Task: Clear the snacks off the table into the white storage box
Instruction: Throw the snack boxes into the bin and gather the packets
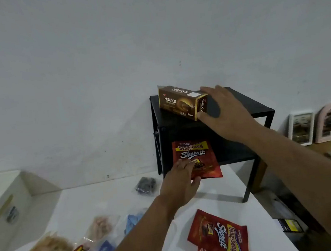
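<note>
The right hand (225,113) holds the brown box (182,103) on the black shelf (260,108); its grip is round the end. The left hand (181,181) seems to pinch the red bag (198,156).

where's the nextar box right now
The Nextar box sits on top of the black rack, right of centre in the head view, with the right hand gripping its near end.

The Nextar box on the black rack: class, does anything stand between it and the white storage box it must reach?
Nothing visible blocks it. The right hand grips the Nextar box atop the black rack; the white storage box sits far left, with only low snack packets on the table between.
</note>
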